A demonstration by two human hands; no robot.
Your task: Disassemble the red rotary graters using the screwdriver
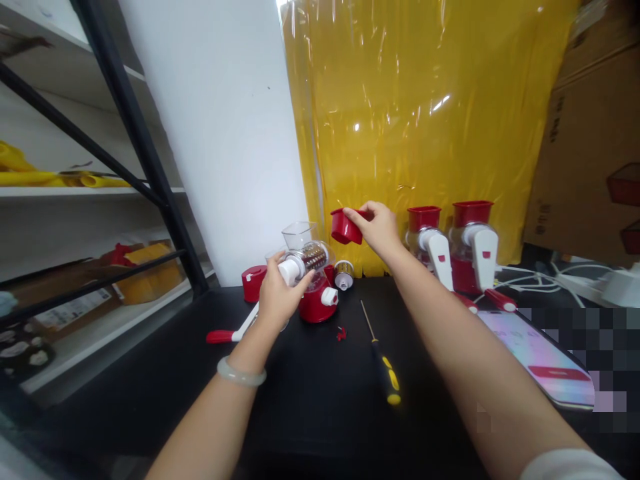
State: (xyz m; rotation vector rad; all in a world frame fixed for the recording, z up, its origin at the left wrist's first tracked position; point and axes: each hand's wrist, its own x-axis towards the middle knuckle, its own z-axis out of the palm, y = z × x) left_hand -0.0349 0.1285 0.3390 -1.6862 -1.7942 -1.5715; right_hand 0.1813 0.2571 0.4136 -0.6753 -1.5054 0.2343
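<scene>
A rotary grater with a red base [316,305], a clear hopper [300,235] and a metal grating drum [313,256] stands on the black table. My left hand [279,293] grips its side, around the white drum end [290,271]. Up and to the right of the clear hopper, my right hand [379,230] pinches a red plastic cup-like part [346,227] by its edge, apart from the grater. Left of the grater lies a white crank handle with a red grip [221,337], partly behind my left hand. A second metal drum [344,275] rests behind the base.
A screwdriver [386,370] and small red pieces [341,333] lie on the table [320,413]. Two assembled graters [424,233] stand at the right, near a phone [545,360] and white cables [530,280]. A red part [254,283] sits behind the crank; shelves [100,193] rise at left.
</scene>
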